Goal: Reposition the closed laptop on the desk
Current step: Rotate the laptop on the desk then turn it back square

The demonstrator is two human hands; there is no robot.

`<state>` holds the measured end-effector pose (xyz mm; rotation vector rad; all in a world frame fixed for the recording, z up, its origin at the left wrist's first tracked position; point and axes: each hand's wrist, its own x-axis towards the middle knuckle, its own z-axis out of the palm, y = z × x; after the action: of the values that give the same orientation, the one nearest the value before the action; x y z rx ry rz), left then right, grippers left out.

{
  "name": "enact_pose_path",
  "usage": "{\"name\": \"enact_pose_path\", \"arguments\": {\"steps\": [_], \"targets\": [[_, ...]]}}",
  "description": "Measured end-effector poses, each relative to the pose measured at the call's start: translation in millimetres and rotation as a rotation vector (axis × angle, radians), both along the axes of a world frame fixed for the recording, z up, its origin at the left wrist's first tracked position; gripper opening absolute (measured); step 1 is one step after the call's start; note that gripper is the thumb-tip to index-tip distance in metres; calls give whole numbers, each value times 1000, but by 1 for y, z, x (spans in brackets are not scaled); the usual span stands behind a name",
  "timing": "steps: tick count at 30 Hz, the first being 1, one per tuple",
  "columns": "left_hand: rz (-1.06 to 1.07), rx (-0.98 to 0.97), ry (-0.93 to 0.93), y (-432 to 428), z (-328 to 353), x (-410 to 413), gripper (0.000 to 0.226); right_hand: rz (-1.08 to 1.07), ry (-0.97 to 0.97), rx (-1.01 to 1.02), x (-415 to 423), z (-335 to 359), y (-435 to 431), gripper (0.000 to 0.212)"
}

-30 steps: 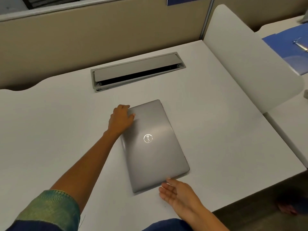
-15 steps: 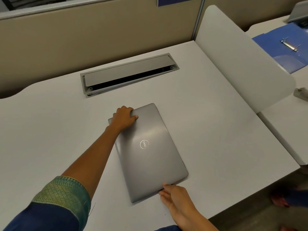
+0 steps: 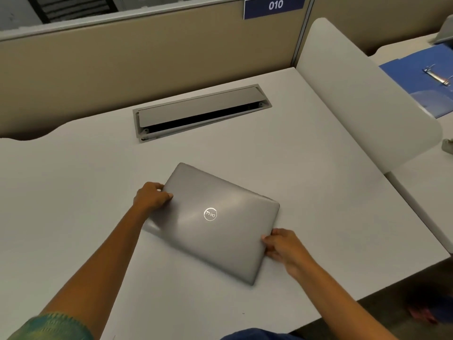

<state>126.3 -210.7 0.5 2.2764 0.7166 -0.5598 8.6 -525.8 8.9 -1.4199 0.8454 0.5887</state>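
Note:
A closed grey laptop with a round logo on its lid lies at an angle on the white desk, near the middle. My left hand grips its left short edge, thumb on the lid. My right hand grips the opposite right short edge, fingers curled over the lid. The laptop's left side looks slightly blurred. Whether it is lifted off the desk I cannot tell.
A grey cable hatch with its flap ajar sits in the desk behind the laptop. A white curved divider stands along the right side. Beyond it lies a blue binder. A beige partition runs along the back.
The laptop has turned clockwise from lengthwise to slanted across the desk. My right hand went from lying open at its near corner to gripping its right edge. My left hand stayed on its edge.

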Motion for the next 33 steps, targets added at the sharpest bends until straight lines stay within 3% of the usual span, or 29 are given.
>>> {"name": "enact_pose_path", "arguments": {"steps": [15, 29, 33], "targets": [[411, -322, -20, -5, -11, -114, 51, 469, -69, -328, 108, -3, -26, 9], [426, -267, -56, -16, -7, -125, 46, 503, -97, -367, 107, -3, -24, 10], [424, -270, -64, -19, -7, -130, 47, 500, -109, -388, 109, -10, -24, 23]]}}
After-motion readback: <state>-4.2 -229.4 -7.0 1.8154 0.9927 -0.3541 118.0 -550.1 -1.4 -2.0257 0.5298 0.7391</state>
